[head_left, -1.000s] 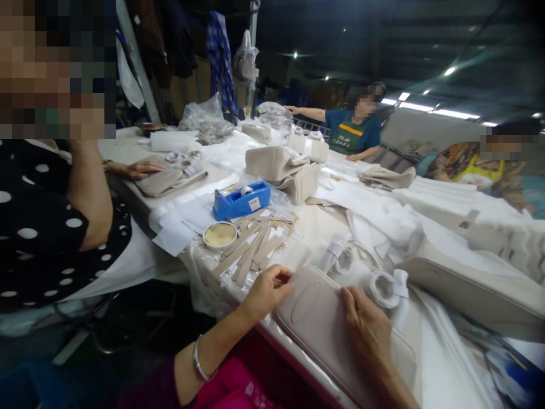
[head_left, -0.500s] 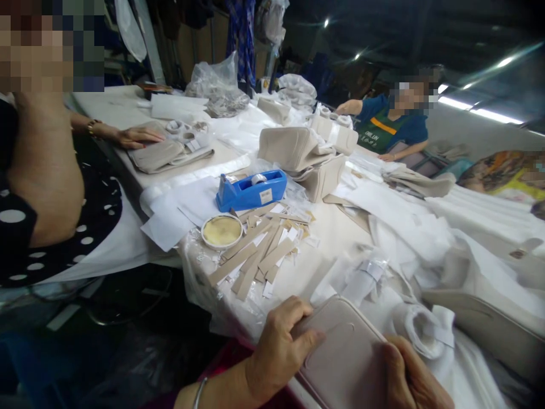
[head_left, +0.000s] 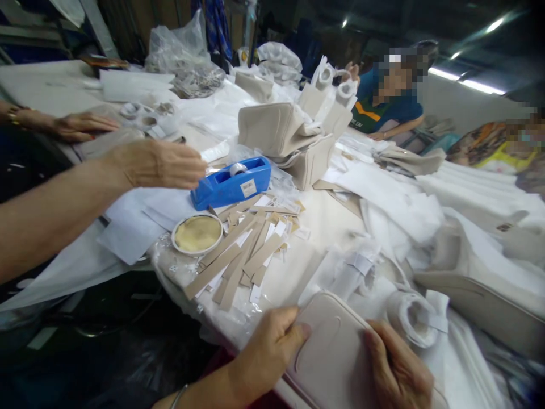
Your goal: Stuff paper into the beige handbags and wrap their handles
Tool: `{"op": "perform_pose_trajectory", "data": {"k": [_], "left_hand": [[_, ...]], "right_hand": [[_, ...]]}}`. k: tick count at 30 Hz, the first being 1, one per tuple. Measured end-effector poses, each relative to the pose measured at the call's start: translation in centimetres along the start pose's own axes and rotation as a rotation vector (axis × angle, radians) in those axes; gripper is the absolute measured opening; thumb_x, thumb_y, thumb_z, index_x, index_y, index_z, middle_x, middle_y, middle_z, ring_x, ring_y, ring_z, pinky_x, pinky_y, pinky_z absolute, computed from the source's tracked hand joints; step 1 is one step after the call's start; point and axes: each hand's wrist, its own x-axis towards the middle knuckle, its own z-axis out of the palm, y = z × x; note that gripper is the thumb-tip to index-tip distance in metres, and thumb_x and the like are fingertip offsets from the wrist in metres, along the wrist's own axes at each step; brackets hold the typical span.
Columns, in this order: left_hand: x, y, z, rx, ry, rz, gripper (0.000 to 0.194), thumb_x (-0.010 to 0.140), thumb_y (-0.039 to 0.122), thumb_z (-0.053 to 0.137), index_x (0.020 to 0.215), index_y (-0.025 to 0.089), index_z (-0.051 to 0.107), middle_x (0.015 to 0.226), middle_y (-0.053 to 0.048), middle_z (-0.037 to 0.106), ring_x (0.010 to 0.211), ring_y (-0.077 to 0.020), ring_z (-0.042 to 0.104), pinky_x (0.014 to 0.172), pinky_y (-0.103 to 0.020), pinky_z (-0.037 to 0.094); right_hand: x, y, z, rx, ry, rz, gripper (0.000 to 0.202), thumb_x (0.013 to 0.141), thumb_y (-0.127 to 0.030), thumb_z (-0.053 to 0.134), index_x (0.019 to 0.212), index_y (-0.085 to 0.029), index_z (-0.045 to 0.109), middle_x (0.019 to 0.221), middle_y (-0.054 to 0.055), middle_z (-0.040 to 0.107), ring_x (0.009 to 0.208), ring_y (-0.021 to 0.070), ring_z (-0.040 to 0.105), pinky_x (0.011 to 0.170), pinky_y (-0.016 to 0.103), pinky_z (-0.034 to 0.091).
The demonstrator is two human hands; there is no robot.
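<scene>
A pale beige bag (head_left: 334, 352) with a piped edge and a curved stitched line is held low at the front of the table. My left hand (head_left: 272, 343) grips its left edge, thumb on the face and fingers behind. On the opposite edge my right hand (head_left: 394, 363) is closed, with its thumb on the panel. White-wrapped rolled parts, likely the handles (head_left: 413, 321), lie just beyond my right hand. Tan strips (head_left: 238, 267) with white paper pieces are spread past my left hand. The underside of the bag is hidden.
A blue tape dispenser (head_left: 232, 184) stands behind a round tub of yellowish paste (head_left: 197, 234). A co-worker's hand (head_left: 166, 165) reaches in from the left beside the dispenser. More beige bags (head_left: 270, 130) are stacked mid-table. Another person (head_left: 387, 102) works at the far side.
The co-worker's arm on the left has reached out toward the tape dispenser. The view has shifted, so table items appear further left. My hands keep hold of the bag.
</scene>
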Motion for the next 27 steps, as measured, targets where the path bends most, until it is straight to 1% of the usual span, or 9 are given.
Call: {"op": "perform_pose_trajectory", "data": {"k": [3, 6, 8, 10, 14, 18, 22, 25, 27], "left_hand": [[-0.1, 0.1, 0.4, 0.305, 0.135, 0.027, 0.012, 0.086, 0.024, 0.047, 0.095, 0.021, 0.053, 0.077, -0.002, 0.06, 0.072, -0.0187, 0.057, 0.063, -0.027, 0.041], [0.9, 0.7, 0.8, 0.558, 0.322, 0.242, 0.039, 0.081, 0.021, 0.051, 0.12, 0.023, 0.045, 0.105, -0.009, 0.062, 0.098, -0.0263, 0.059, 0.084, -0.037, 0.045], [2.4, 1.2, 1.0, 0.667, 0.387, 0.406, 0.04, 0.082, 0.027, 0.055, 0.12, 0.021, 0.047, 0.118, -0.013, 0.057, 0.113, -0.0296, 0.052, 0.096, -0.044, 0.041], [4.2, 1.7, 1.2, 0.709, 0.3, 0.468, 0.033, 0.085, 0.035, 0.052, 0.114, 0.018, 0.051, 0.115, -0.013, 0.058, 0.114, -0.0292, 0.051, 0.099, -0.045, 0.039], [6.3, 2.5, 1.4, 0.718, 0.114, 0.389, 0.03, 0.091, 0.042, 0.041, 0.102, 0.018, 0.054, 0.105, -0.01, 0.064, 0.103, -0.0254, 0.058, 0.093, -0.04, 0.043], [5.1, 2.6, 0.8, 0.73, 0.124, 0.303, 0.032, 0.091, 0.044, 0.036, 0.1, 0.019, 0.054, 0.102, -0.01, 0.067, 0.098, -0.0253, 0.063, 0.087, -0.037, 0.045], [2.8, 1.8, 0.2, 0.733, 0.145, 0.314, 0.03, 0.091, 0.043, 0.035, 0.1, 0.02, 0.053, 0.097, -0.007, 0.068, 0.093, -0.0244, 0.064, 0.083, -0.035, 0.047], [1.8, 2.1, 1.1, 0.902, 0.334, 0.431, 0.026, 0.091, 0.033, 0.039, 0.107, 0.018, 0.053, 0.104, -0.011, 0.065, 0.1, -0.0273, 0.061, 0.086, -0.04, 0.047], [2.1, 3.4, 2.9, 1.035, 0.488, 0.62, 0.031, 0.087, 0.019, 0.04, 0.115, 0.015, 0.052, 0.115, -0.016, 0.059, 0.113, -0.0298, 0.053, 0.095, -0.046, 0.042]], "right_hand": [[0.6, 0.5, 0.6, -0.014, -0.053, -0.04, 0.032, 0.095, -0.042, 0.039, 0.077, -0.021, 0.056, 0.07, 0.0, 0.057, 0.067, 0.015, 0.055, 0.065, 0.024, 0.038], [0.9, 0.4, 0.9, -0.059, -0.052, -0.075, 0.037, 0.098, -0.039, 0.035, 0.071, -0.02, 0.052, 0.068, 0.0, 0.052, 0.066, 0.014, 0.052, 0.066, 0.025, 0.036], [1.1, 0.1, 1.0, -0.126, -0.022, -0.098, 0.039, 0.099, -0.038, 0.033, 0.07, -0.02, 0.051, 0.07, 0.001, 0.053, 0.07, 0.0146, 0.053, 0.068, 0.025, 0.035], [1.3, -0.3, 0.9, -0.213, 0.005, -0.117, 0.04, 0.099, -0.038, 0.032, 0.071, -0.02, 0.053, 0.073, 0.003, 0.056, 0.075, 0.0163, 0.053, 0.071, 0.026, 0.035], [1.4, -1.0, 0.5, -0.307, 0.012, -0.099, 0.039, 0.1, -0.037, 0.031, 0.078, -0.02, 0.059, 0.078, 0.004, 0.065, 0.076, 0.0168, 0.057, 0.071, 0.026, 0.035], [0.8, -2.0, 0.2, -0.294, -0.011, -0.07, 0.039, 0.099, -0.038, 0.032, 0.084, -0.021, 0.063, 0.081, 0.004, 0.07, 0.073, 0.0157, 0.061, 0.066, 0.025, 0.034], [-0.1, -2.9, 0.3, -0.295, -0.037, -0.119, 0.039, 0.099, -0.039, 0.033, 0.083, -0.022, 0.064, 0.079, 0.004, 0.071, 0.071, 0.0163, 0.064, 0.064, 0.025, 0.035], [-0.4, -3.0, 0.6, -0.305, -0.035, -0.118, 0.038, 0.099, -0.039, 0.033, 0.086, -0.023, 0.064, 0.079, 0.004, 0.072, 0.072, 0.0185, 0.065, 0.064, 0.026, 0.037], [-0.6, -2.7, 0.7, -0.295, -0.03, -0.119, 0.037, 0.099, -0.039, 0.033, 0.087, -0.023, 0.064, 0.079, 0.005, 0.072, 0.072, 0.0198, 0.066, 0.064, 0.027, 0.038]]}}
